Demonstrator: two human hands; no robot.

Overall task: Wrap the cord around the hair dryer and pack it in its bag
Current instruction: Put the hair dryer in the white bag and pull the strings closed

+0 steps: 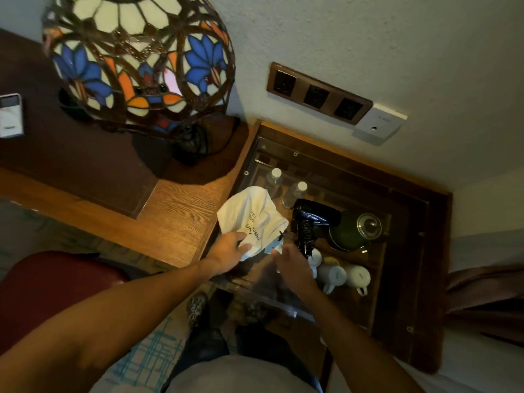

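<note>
A black hair dryer [313, 215] lies on the glass-topped side table [377, 211], its coiled cord [305, 231] wound around the handle. To its left is a white cloth bag [252, 217] with dark lettering and a small black drawstring. My left hand [228, 249] grips the bag's lower edge. My right hand [289, 260] is at the bag's opening beside the dryer's handle, fingers apart; whether it pinches the bag's edge is unclear.
A dark green kettle [355, 232] stands just right of the dryer, white mugs [343, 275] in front, two water bottles [286, 188] behind. A stained-glass lamp [139, 61] is on the wooden desk [175, 219] at left. Wall sockets [317, 95] are above. A red chair [51, 285] is at lower left.
</note>
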